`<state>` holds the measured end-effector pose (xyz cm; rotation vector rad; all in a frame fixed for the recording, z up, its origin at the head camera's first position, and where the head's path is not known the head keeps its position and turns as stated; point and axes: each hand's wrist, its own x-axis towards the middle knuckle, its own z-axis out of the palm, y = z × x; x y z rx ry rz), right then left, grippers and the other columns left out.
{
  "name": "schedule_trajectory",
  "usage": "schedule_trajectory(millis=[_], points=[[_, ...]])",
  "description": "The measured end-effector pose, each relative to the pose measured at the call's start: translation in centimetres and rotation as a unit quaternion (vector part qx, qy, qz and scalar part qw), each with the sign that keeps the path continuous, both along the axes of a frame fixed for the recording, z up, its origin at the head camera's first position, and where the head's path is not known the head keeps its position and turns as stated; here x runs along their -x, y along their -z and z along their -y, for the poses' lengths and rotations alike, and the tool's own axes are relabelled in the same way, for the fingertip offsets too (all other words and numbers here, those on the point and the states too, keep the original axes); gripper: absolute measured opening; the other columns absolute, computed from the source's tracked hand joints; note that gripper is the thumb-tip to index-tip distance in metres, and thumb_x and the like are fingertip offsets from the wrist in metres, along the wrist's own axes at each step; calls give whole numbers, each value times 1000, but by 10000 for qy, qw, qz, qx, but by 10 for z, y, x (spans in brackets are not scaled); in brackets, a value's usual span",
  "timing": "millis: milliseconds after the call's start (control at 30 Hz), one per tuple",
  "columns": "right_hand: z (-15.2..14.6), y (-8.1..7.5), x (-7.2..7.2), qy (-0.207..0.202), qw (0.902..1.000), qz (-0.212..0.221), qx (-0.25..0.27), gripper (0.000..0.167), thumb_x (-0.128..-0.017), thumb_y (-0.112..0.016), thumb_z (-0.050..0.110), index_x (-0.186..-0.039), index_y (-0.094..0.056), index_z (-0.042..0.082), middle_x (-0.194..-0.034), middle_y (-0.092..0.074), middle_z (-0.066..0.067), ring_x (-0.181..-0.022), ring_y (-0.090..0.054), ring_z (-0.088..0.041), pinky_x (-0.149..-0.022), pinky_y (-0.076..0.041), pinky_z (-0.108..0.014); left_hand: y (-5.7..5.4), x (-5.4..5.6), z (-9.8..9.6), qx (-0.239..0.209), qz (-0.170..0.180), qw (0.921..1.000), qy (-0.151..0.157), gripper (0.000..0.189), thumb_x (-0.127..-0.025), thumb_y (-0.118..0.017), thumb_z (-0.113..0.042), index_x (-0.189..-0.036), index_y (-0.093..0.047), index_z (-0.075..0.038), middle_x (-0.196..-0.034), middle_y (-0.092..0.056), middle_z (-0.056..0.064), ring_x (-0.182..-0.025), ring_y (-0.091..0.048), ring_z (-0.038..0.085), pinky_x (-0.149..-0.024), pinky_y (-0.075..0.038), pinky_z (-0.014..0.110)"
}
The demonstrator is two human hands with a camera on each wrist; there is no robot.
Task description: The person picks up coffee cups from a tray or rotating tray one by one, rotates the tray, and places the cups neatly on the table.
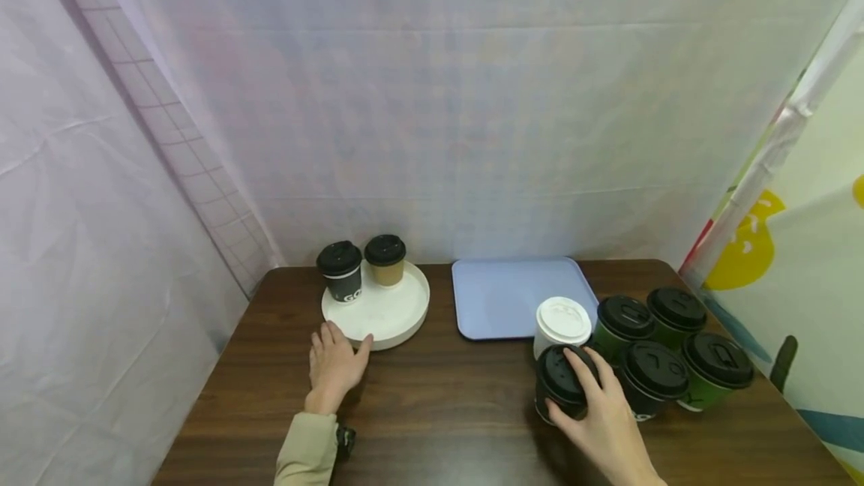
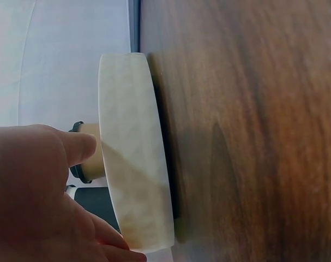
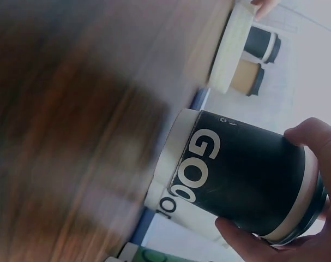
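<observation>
My right hand (image 1: pixel 604 415) grips a black paper coffee cup (image 3: pixel 244 174) with white lettering, round its upper part just below the black lid. The cup seems raised a little off the table. Behind it stands a white cup (image 1: pixel 562 321) with a white lid. My left hand (image 1: pixel 335 366) lies at the front left rim of a round white tray (image 1: pixel 385 321), fingers and thumb spread and loosely bent. On that tray stand a dark cup (image 1: pixel 342 283) and a tan cup (image 1: pixel 388 274), both black-lidded.
A pale blue rectangular tray (image 1: pixel 509 298) lies at the back of the brown wooden table (image 1: pixel 432 411). On the right stand green cups (image 1: pixel 715 370) and another black cup (image 1: pixel 651 381), close together. White cloth (image 1: pixel 432 111) hangs behind the table.
</observation>
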<state>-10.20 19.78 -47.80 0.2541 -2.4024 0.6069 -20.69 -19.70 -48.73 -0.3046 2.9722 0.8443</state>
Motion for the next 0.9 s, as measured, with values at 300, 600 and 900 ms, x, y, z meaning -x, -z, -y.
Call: schedule_trajectory(millis=[300, 600, 900], points=[[-10, 7, 1, 183, 9998, -116, -9, 82, -60, -95, 17, -135, -63, 7, -130, -58, -33, -101, -64, -54, -74, -54, -69, 3, 1, 1, -17, 106, 9999, 30, 96, -105, -45, -49, -157, 0, 20, -167, -2, 41, -156, -2, 60, -129, -10, 67], [-13, 10, 4, 273, 9994, -214, -32, 81, -61, -94, 16, -134, -62, 5, -132, -55, -35, -99, -62, -56, -74, -53, -69, 1, 2, 1, -63, 112, 9999, 41, 96, -105, -45, -48, -157, 0, 19, -167, -1, 41, -155, 0, 60, -129, -9, 67], [-16, 10, 2, 450, 9988, -29, -173, 83, -63, -94, 21, -138, -60, 9, -138, -52, -32, -104, -59, -54, -59, -54, -68, 1, 1, -1, -41, 153, 9999, 31, 98, -105, -44, -50, -156, 0, 20, -167, -1, 41, -156, -2, 59, -129, -9, 66]])
